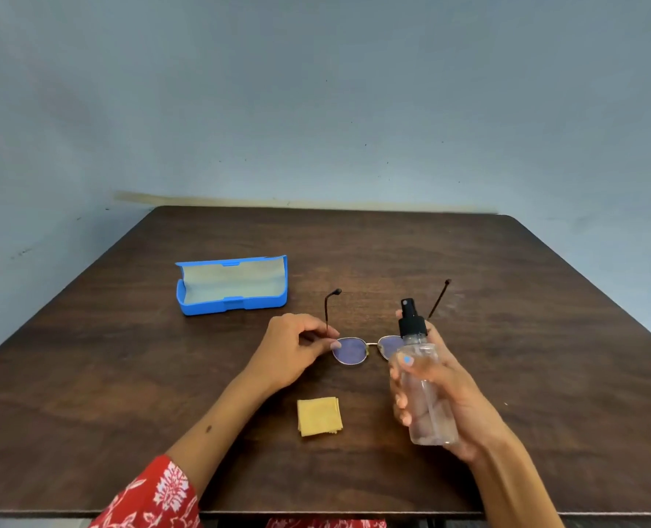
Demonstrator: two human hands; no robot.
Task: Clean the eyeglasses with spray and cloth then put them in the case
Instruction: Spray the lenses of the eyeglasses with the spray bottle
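1. The step in hand looks like the spraying: the right hand [436, 390] is wrapped around the clear spray bottle [425, 386], held just above and partly in front of the eyeglasses [369, 346], while the left hand [293, 350] pinches the frame at its left hinge corner to steady it.

2. The eyeglasses sit near the middle of the table [545, 318], temples unfolded. Their long axis runs left to right across the view; the lenses face the person and the two temple arms reach away toward the far edge.

3. The bottle stands nearly upright, leaning slightly — its black nozzle is at the top, and which way the spray hole faces is hard to tell.

4. The next move probably calls for aiming the nozzle at a lens and pressing the pump with a finger, the left hand keeping the frame from sliding.

5. The folded yellow cloth [319, 417] lies untouched just in front of the glasses, between the two forearms — ready for wiping.

6. The blue case [232, 285] lies open to the far left, well apart from the glasses, its long axis also left to right.
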